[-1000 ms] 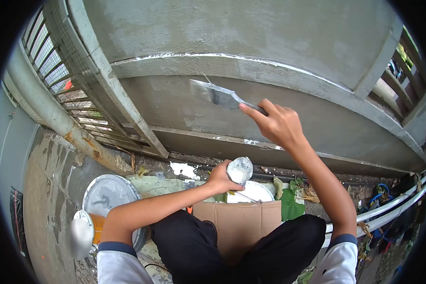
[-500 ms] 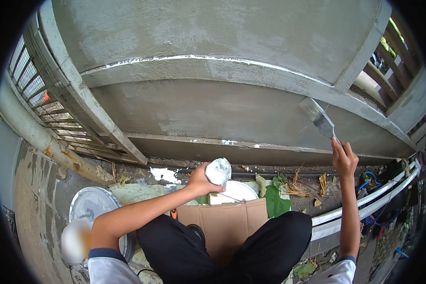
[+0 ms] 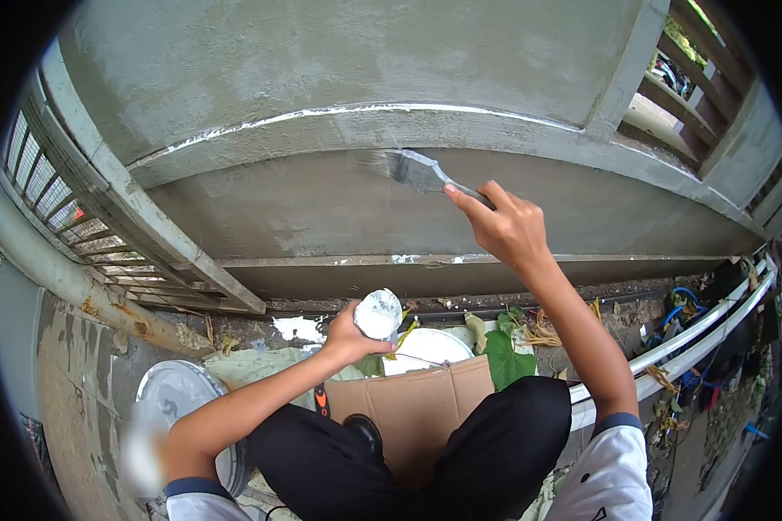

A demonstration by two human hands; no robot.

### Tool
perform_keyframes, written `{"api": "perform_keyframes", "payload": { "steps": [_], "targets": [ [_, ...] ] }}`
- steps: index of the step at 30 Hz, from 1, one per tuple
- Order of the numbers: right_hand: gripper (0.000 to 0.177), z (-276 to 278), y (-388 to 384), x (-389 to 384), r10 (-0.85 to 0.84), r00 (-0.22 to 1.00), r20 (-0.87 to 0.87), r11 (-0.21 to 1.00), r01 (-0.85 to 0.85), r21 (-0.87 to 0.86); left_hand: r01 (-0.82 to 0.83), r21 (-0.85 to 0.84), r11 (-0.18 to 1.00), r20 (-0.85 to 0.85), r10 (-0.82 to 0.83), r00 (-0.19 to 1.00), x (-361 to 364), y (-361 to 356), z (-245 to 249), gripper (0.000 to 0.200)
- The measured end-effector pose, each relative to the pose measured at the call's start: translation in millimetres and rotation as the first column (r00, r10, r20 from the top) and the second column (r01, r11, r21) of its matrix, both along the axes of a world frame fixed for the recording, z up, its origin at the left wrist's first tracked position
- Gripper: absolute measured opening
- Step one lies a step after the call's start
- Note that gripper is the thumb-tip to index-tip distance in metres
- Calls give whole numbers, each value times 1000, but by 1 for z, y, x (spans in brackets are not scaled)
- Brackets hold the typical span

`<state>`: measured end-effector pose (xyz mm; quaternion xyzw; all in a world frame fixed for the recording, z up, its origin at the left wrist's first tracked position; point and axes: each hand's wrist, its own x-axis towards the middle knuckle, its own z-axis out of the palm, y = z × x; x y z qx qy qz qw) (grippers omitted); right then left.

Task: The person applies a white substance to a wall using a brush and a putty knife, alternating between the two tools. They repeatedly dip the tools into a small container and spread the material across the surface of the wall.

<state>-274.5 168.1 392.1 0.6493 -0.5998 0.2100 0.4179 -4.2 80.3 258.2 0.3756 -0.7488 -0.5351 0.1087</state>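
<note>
My right hand [image 3: 506,224] is closed round the handle of a wide paintbrush [image 3: 419,171]. The bristles point left and lie against the grey wall panel [image 3: 304,204], just under the raised horizontal band [image 3: 347,130]. Low in front of me, my left hand [image 3: 349,337] grips a small cup [image 3: 379,313] whose inside is coated with white paint. Beneath that hand, a round white lid or tub [image 3: 430,347] is partly covered by a cardboard sheet [image 3: 408,404].
A paint-smeared bucket [image 3: 169,388] stands at my left, near a rusty pipe [image 3: 104,300]. An orange-and-black handled tool [image 3: 321,399] lies by my knee. Long white strips [image 3: 652,382] and blue cord [image 3: 688,300] lie on the right. Slatted openings flank the wall.
My right hand has swept the paintbrush leftward across the wall, from the right end of the panel to its middle. The cup stays in my left hand, and my view has shifted slightly.
</note>
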Motion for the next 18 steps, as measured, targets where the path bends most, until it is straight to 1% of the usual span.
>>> {"api": "perform_keyframes", "payload": {
  "steps": [1, 3, 4, 5, 7, 8, 9, 10, 12, 13, 15, 17, 18],
  "targets": [
    [48, 0, 10, -8, -7, 1000, -5, 1000, 7, 4, 7, 4, 1000, -5, -7, 1000, 0, 0, 1, 83],
    [44, 0, 39, -27, -84, 994, 67, 996, 84, 9, -18, 45, 999, -4, 18, 1000, 0, 0, 2, 82],
    [43, 1, 56, -39, -127, 989, 71, 992, 126, 10, -10, 50, 999, 27, 9, 1000, -1, -1, 2, 86],
    [41, 1, 74, -52, -170, 983, 76, 986, 169, 11, -2, 57, 998, 20, 1, 1000, -2, -1, 1, 86],
    [40, 3, 109, -79, -242, 969, 51, 970, 243, -11, -38, -15, 999, 5, 38, 999, -3, 1, -1, 83],
    [39, 5, 126, -90, -278, 959, 58, 960, 279, -12, -33, -3, 999, -36, 33, 999, -3, -1, -9, 83],
    [38, 5, 143, -100, -313, 947, 66, 949, 315, -13, -24, 1, 1000, -38, 24, 999, -4, -1, -9, 83],
    [38, 4, 160, -109, -321, 945, 63, 947, 322, -11, -13, 23, 1000, -54, 14, 998, -5, -1, -9, 84],
    [37, 1, 188, -121, -347, 929, 126, 937, 348, 18, -2, 46, 999, -74, 6, 997, -5, -1, -11, 84],
    [37, -3, 194, -121, -345, 931, 121, 938, 346, 16, -7, 37, 999, -62, 9, 998, -5, -1, -14, 85],
    [36, -10, 199, -114, -274, 951, 142, 962, 271, 42, -21, 26, 999, -50, 22, 998, -6, -4, -18, 86],
    [37, -17, 185, -102, -229, 965, 127, 973, 223, 54, -27, 43, 999, -62, 30, 998, -5, -4, -22, 89],
    [38, -18, 168, -91, -165, 979, 120, 985, 157, 72, -43, 43, 998, -53, 45, 998, -4, -3, -24, 89]
  ]
}}
